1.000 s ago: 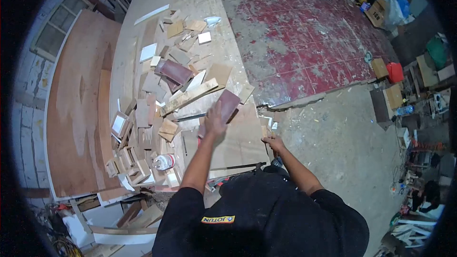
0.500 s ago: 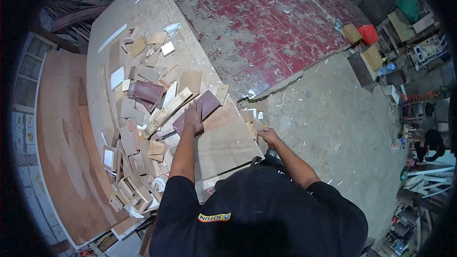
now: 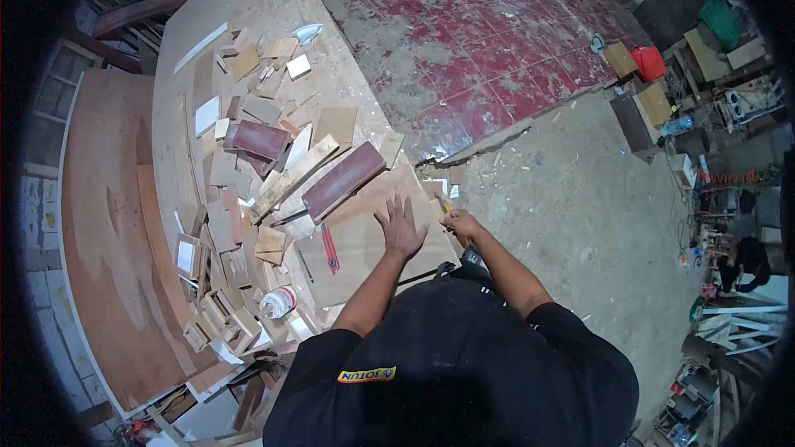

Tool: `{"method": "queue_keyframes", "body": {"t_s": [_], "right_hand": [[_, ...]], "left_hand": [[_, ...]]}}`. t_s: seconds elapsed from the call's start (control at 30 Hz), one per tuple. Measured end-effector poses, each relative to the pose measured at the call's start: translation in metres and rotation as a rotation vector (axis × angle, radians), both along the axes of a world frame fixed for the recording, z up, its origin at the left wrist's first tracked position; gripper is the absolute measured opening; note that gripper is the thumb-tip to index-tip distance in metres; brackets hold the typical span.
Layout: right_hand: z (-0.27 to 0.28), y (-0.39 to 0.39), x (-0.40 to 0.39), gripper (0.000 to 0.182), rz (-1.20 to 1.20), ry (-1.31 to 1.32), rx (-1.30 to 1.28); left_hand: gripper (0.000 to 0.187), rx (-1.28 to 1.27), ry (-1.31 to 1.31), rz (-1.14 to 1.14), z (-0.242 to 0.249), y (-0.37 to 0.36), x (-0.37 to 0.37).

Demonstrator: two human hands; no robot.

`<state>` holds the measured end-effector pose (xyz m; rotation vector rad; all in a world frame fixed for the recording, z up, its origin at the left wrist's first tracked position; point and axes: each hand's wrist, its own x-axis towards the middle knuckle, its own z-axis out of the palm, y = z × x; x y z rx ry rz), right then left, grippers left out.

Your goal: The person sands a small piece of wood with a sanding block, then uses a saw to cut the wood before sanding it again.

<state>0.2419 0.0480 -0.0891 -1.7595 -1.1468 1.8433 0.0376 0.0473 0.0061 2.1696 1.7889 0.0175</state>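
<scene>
My left hand [image 3: 403, 232] lies flat with fingers spread on a thin plywood sheet [image 3: 360, 269] at the near end of the worktable. My right hand [image 3: 461, 223] is closed at the sheet's right edge, around something slim with a yellow part that I cannot make out. Left of my left hand lies a red cutter-like tool [image 3: 330, 250], and beside it a thin dark stick [image 3: 306, 266]. Just beyond is a maroon board [image 3: 344, 181], tilted across the table and touched by neither hand.
Wood offcuts [image 3: 232, 232] are heaped along the left of the table, with a white glue-like bottle [image 3: 279, 302] nearby. Right of the table is a concrete floor [image 3: 546, 199], bordered by a raised red tiled floor [image 3: 464, 41]. Another person [image 3: 749, 261] is at far right.
My left hand has left the maroon board and moved right and nearer onto the plywood, uncovering the red tool. My right hand stays closed near the edge, shifted slightly.
</scene>
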Motion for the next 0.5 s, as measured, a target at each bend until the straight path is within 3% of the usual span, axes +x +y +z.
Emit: {"method": "queue_keyframes", "body": {"t_s": [0.3,0.5], "right_hand": [[0.023,0.010,0.001,0.027,0.137,0.007,-0.071],[0.005,0.006,-0.001,0.024,0.052,0.074,-0.042]], "left_hand": [[0.100,-0.129,0.023,0.074,0.024,-0.004,0.024],[0.091,-0.046,-0.007,0.189,-0.007,-0.003,0.035]]}}
